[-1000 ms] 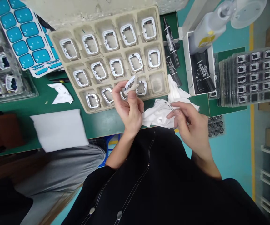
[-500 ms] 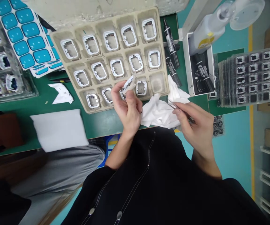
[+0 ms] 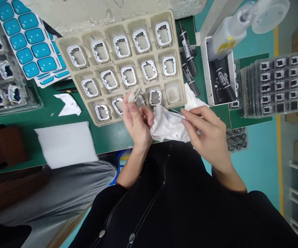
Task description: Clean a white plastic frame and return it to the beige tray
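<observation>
Between the thumb and fingers of my left hand (image 3: 138, 125) is a small white frame (image 3: 135, 95), tilted nearly edge-on above the tray's front row. My right hand (image 3: 208, 136) pinches a pair of thin metal tweezers (image 3: 176, 113), their tips pointing left over a crumpled white cloth (image 3: 168, 125). The cloth lies at the table's front edge, between my two hands. Behind them, a beige moulded tray (image 3: 138, 58) holds rows of similar white frames, one in most pockets. The pocket at its front right corner has no frame in it.
Left of the tray lie sheets of blue stickers (image 3: 40, 48), a torn white paper (image 3: 68, 104) and a white foam sheet (image 3: 66, 144). Black markers (image 3: 187, 44) and a white box (image 3: 208, 72) with a bottle (image 3: 226, 38) stand right. Stacked clear trays (image 3: 273, 84) are farther right. Someone's grey-clothed leg (image 3: 81, 182) shows lower left.
My left hand has turned the white frame more edge-on and shifted slightly left. My right hand has moved left with the tweezers, bringing their tips closer to the left hand.
</observation>
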### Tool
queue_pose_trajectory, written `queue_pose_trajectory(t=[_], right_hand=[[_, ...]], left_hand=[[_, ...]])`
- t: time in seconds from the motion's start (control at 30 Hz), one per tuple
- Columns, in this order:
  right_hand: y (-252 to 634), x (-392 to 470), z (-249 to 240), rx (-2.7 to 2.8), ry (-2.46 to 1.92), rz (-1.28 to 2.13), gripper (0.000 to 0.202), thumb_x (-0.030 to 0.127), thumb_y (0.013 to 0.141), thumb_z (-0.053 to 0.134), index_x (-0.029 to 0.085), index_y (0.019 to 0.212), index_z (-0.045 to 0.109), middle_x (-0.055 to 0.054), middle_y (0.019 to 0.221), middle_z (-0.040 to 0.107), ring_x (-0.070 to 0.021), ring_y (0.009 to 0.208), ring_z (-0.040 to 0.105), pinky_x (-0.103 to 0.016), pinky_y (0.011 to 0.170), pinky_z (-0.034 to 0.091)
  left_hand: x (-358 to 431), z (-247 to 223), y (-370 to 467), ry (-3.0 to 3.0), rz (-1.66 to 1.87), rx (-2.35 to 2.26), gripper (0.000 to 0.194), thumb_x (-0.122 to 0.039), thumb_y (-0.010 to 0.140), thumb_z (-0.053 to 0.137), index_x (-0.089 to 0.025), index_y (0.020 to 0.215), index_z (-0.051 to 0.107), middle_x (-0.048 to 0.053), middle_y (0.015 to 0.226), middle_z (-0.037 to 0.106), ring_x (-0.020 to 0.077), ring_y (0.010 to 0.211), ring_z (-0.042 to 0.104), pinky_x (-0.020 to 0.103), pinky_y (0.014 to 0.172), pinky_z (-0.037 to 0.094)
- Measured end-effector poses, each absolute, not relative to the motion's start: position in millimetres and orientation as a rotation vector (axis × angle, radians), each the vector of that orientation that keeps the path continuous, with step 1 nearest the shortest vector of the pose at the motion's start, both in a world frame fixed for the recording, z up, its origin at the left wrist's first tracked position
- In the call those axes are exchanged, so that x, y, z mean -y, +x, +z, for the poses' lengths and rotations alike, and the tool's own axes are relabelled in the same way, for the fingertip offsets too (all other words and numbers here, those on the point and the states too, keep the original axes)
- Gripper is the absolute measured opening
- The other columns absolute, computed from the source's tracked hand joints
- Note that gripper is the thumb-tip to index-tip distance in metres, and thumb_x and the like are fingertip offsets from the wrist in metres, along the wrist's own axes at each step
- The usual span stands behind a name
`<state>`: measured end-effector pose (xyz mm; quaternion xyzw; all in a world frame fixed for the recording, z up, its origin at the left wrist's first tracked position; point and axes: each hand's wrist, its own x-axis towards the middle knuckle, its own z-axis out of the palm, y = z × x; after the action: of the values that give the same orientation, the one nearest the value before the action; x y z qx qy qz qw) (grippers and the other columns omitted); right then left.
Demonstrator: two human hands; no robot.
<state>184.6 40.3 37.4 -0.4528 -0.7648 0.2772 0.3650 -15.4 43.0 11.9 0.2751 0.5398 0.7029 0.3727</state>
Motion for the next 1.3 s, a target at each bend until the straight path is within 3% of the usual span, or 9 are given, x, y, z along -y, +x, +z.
queue_pose_trajectory(t=[0.2, 0.37, 0.53, 0.73, 0.87, 1.0, 1.13, 1.3], right_hand=[[173.3, -50.3, 41.0, 2.039, -1.084, 0.742, 0.035, 0.023, 0.118, 0.063, 0.029, 0.147, 0.08, -0.009, 0.117, 0.075, -0.0267, 0.105, 0.075, -0.045, 0.092, 0.067], [175.5, -51.7, 47.4, 2.115, -1.1, 0.731, 0.033, 0.021, 0.116, 0.064, 0.028, 0.143, 0.081, -0.008, 0.114, 0.076, -0.0272, 0.105, 0.075, -0.044, 0.09, 0.065], [176.5, -51.3, 51.6, 2.112, -1.099, 0.741, 0.029, 0.02, 0.116, 0.064, 0.023, 0.138, 0.082, -0.009, 0.113, 0.077, -0.0268, 0.104, 0.076, -0.043, 0.088, 0.065], [178.8, -53.2, 51.9, 2.073, -1.086, 0.895, 0.027, 0.022, 0.116, 0.066, 0.027, 0.135, 0.084, -0.006, 0.112, 0.079, -0.0243, 0.101, 0.078, -0.042, 0.091, 0.067], [180.6, -52.6, 51.9, 2.021, -1.089, 0.941, 0.024, 0.021, 0.116, 0.068, 0.029, 0.129, 0.086, -0.004, 0.111, 0.081, -0.0217, 0.094, 0.077, -0.04, 0.09, 0.068], [183.0, -53.9, 53.1, 2.027, -1.091, 0.952, 0.023, 0.022, 0.116, 0.068, 0.029, 0.129, 0.086, -0.003, 0.111, 0.081, -0.0215, 0.093, 0.077, -0.04, 0.09, 0.068], [186.7, -56.4, 55.2, 2.044, -1.067, 0.976, 0.023, 0.022, 0.115, 0.069, 0.028, 0.131, 0.085, -0.005, 0.111, 0.08, -0.0234, 0.095, 0.078, -0.042, 0.088, 0.067], [188.9, -55.8, 56.0, 2.06, -1.053, 0.992, 0.023, 0.022, 0.114, 0.068, 0.029, 0.128, 0.085, -0.004, 0.109, 0.079, -0.0237, 0.096, 0.078, -0.042, 0.086, 0.066]], left_hand=[[-37.9, 13.1, -15.7, 0.749, 1.801, -1.337, 0.057, -0.079, 0.11, 0.069, -0.026, 0.131, 0.069, -0.014, 0.049, 0.037, 0.01, 0.036, 0.026, 0.026, 0.041, 0.016], [-37.6, 10.2, -17.1, 0.884, 1.78, -1.444, 0.068, -0.091, 0.103, 0.067, -0.028, 0.129, 0.067, -0.014, 0.053, 0.032, 0.0066, 0.036, 0.026, 0.023, 0.045, 0.02], [-38.8, 12.8, -14.2, 0.991, 1.82, -1.331, 0.058, -0.084, 0.109, 0.065, -0.029, 0.129, 0.064, -0.014, 0.055, 0.035, 0.0047, 0.034, 0.024, 0.021, 0.044, 0.018], [-33.8, 11.7, -12.3, 0.961, 1.773, -1.406, 0.08, -0.101, 0.091, 0.072, -0.027, 0.122, 0.063, -0.016, 0.054, 0.024, 0.0036, 0.036, 0.02, 0.02, 0.045, 0.016], [-29.7, 10.3, -11.2, 0.96, 1.814, -1.399, 0.076, -0.097, 0.092, 0.074, -0.029, 0.123, 0.063, -0.015, 0.056, 0.025, 0.0036, 0.037, 0.022, 0.021, 0.047, 0.019], [-28.0, 11.1, -10.9, 1.026, 1.789, -1.283, 0.062, -0.084, 0.102, 0.075, -0.028, 0.126, 0.064, -0.014, 0.051, 0.031, 0.0048, 0.035, 0.022, 0.021, 0.046, 0.022], [-29.2, 11.9, -9.9, 1.01, 1.807, -1.253, 0.064, -0.084, 0.098, 0.081, -0.028, 0.124, 0.063, -0.014, 0.049, 0.035, 0.0062, 0.034, 0.024, 0.023, 0.045, 0.026], [-31.0, 12.5, -9.6, 1.115, 1.858, -1.123, 0.045, -0.068, 0.11, 0.077, -0.028, 0.128, 0.067, -0.013, 0.05, 0.04, 0.0057, 0.034, 0.028, 0.024, 0.047, 0.032]])
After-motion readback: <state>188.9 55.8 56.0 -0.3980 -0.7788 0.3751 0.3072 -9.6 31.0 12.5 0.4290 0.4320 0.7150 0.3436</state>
